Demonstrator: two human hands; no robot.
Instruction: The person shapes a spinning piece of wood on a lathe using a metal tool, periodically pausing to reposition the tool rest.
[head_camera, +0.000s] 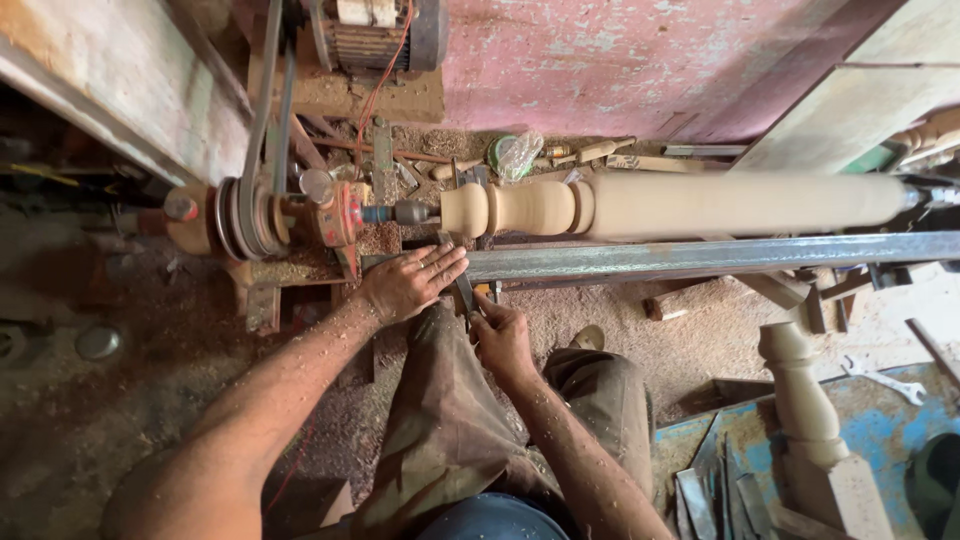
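A pale wooden spindle (700, 203) with turned beads at its left end is mounted across a lathe, blurred as if spinning. My left hand (410, 282) lies flat, fingers together, on the left end of the steel tool rest (720, 255) and over the blade of a dark turning chisel (464, 292). My right hand (500, 340) grips that chisel's handle just below the rest, over my knee. The chisel's tip points up toward the spindle's leftmost bead (463, 210).
The belt-driven pulley and headstock (250, 215) sit at left, with a motor (378, 35) above. A finished turned baluster (805, 400) and several chisels (715, 490) lie on a blue surface at lower right, beside a wrench (885, 378). Sawdust covers the floor.
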